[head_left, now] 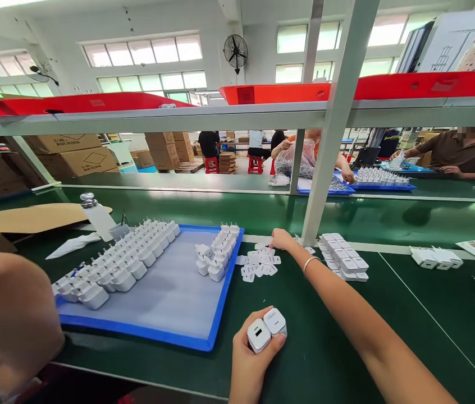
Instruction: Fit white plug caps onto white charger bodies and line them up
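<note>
Left hand (249, 362) curls its fingers around two white, square-faced plastic chargers (264, 330), best gripped by their sides; ahead, the right hand's (282, 239) fingers bunch beside scattered flat white pieces (253, 257), any hold hidden.

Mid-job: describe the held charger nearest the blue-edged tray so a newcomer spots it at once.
Start at the blue-edged tray, then go to the left hand, right of its near corner. Of the two white chargers held there, it is the one nearer the tray. Its face has a wide dark port; its neighbour shows a slim slot and grey lettering.
</note>
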`<state>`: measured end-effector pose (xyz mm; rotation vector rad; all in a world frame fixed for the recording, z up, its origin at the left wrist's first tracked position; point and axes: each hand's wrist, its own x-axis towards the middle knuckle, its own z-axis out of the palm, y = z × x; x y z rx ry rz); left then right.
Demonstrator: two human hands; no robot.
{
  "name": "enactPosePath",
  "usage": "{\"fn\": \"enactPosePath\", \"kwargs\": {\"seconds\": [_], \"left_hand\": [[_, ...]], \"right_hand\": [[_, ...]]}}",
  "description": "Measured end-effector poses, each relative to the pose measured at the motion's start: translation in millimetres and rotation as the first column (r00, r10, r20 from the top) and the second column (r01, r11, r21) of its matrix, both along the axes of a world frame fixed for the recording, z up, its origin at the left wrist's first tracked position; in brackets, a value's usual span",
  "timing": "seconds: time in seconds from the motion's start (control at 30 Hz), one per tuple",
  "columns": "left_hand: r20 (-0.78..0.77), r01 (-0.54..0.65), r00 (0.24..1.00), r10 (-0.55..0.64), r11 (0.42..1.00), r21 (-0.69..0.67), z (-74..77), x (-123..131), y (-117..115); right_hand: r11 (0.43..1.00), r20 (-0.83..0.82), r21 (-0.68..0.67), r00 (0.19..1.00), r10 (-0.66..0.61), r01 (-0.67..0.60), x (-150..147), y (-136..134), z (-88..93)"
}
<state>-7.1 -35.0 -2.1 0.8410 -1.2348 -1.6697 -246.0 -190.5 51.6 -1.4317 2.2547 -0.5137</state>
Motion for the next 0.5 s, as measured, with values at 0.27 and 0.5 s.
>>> {"fn": "enactPosePath", "kwargs": {"seconds": [0.27, 0.5], "left_hand": [[0.019, 0.058, 0.998, -0.057, 0.997, -0.046, -6.7, 2.9, -2.5], [0.018, 0.073, 0.997, -0.071, 0.992, -0.107, -6.3, 2.7, -1.3]], "right_hand": [[0.996, 0.063, -0.016, 0.995, 0.083, -0.082, -4.9, 25.3, 3.9], [0.975, 0.228, -0.04, 0.948, 0.221, -0.218, 4.1, 107.6, -13.0]]}}
